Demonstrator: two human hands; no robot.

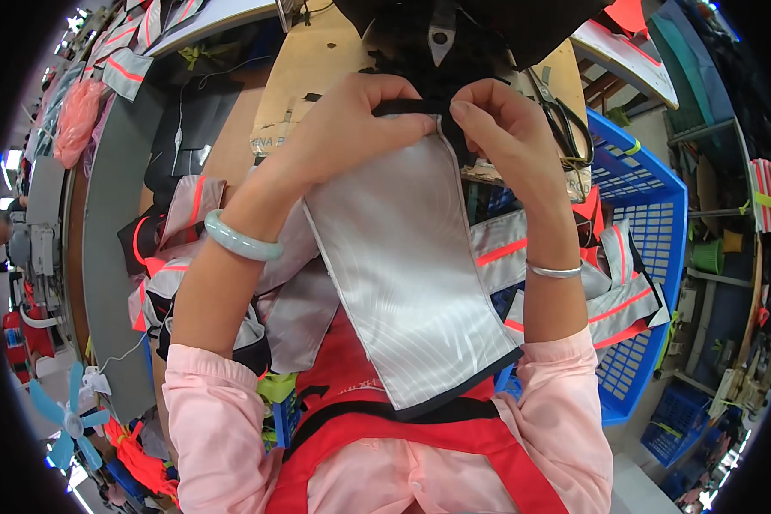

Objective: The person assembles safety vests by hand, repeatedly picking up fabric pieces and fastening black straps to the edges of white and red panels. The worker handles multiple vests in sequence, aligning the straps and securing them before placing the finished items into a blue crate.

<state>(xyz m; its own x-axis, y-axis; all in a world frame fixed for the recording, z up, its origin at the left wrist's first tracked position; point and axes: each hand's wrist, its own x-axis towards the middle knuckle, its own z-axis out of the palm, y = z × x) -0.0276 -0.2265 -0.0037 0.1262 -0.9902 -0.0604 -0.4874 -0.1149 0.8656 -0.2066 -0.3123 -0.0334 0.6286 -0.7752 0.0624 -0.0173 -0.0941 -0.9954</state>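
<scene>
1. At the far left edge a grey curved worktable (103,248) runs from near to far, with a pink bundle (77,116) on its far end and a small blue fan (67,418) at its near end.
2. Just right of the table lies a heap of grey and black fabric pieces with orange stripes (167,223), reaching under the person's left forearm.
3. The left hand (351,124) is raised in the middle of the scene, its fingers clenched in a pinch on the black edging at the top of the silver reflective fabric piece (403,274); a pale green bangle (240,242) sits on that wrist.
4. The silver piece hangs from both hands down toward the person's lap — its lower edge, trimmed in black, lies over a red apron (385,433).
5. The right hand (505,128) pinches the same black edging just beside the left thumb, fingertips closed on it; a thin silver bracelet (554,271) rings the wrist.
6. Behind the hands, farther off, lies a brown cardboard sheet (317,68).
7. Right of the right hand, black-handled scissors (565,120) rest on the board's edge.
8. At the right a blue plastic crate (651,223) holds more grey pieces with orange stripes (617,283).
</scene>
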